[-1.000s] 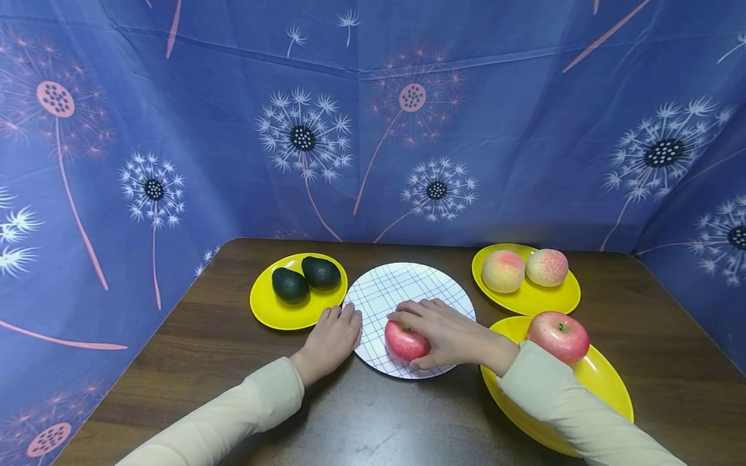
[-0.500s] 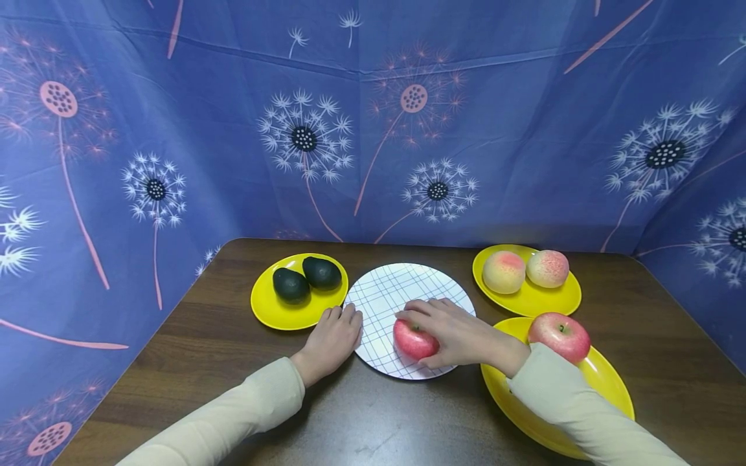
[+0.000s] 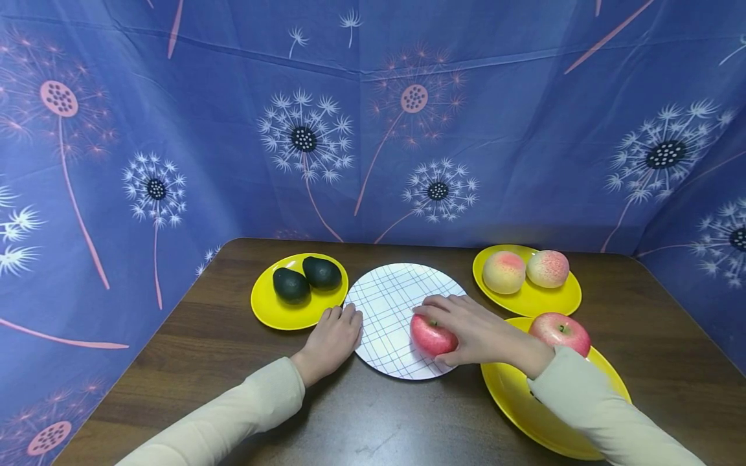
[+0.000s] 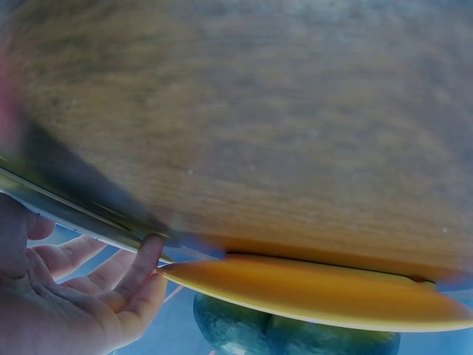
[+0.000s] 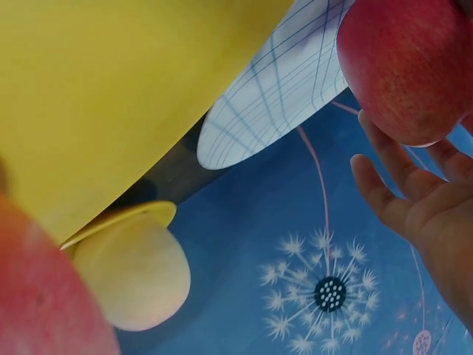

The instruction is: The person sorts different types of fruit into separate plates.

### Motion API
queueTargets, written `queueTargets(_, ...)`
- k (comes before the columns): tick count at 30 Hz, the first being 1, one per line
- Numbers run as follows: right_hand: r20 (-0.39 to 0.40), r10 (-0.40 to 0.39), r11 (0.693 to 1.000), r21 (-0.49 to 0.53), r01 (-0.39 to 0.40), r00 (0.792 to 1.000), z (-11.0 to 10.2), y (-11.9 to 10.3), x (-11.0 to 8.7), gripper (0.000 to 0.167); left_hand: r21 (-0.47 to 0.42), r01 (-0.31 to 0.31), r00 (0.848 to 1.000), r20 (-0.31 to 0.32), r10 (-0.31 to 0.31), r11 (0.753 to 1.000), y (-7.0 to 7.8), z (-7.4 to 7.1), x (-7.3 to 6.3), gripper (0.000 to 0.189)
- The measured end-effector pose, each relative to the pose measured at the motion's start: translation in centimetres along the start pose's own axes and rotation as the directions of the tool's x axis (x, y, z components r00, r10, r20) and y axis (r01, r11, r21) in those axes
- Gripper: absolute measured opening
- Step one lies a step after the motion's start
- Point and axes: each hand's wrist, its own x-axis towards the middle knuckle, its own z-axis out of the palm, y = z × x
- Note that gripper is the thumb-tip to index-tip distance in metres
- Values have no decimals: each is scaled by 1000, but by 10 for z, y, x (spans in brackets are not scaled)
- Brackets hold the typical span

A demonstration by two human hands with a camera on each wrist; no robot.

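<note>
A red apple is gripped by my right hand, fingers over its far side and top and thumb at its near side. It is over the right half of a round white plate with blue grid lines; whether it touches the plate I cannot tell. In the right wrist view, the same apple sits above the fingers. My left hand rests at the plate's left edge. The left wrist view has its fingertips touching the rim, where a yellow plate lies close by.
Two dark green avocados lie on the left yellow plate. Two peaches are on the back right yellow plate. A larger yellow plate at the front right bears another apple, partly beneath my right sleeve.
My right hand has moved to the right with the apple, from the middle of the white plate toward its right side. The left hand has stayed at the plate's edge.
</note>
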Motion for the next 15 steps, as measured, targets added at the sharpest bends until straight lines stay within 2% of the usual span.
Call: queueTargets(15,-84,20,998,-57,-25,996,-13,17,-25,76,-2,-5,1000,6,5,1000,0,-2,0,28)
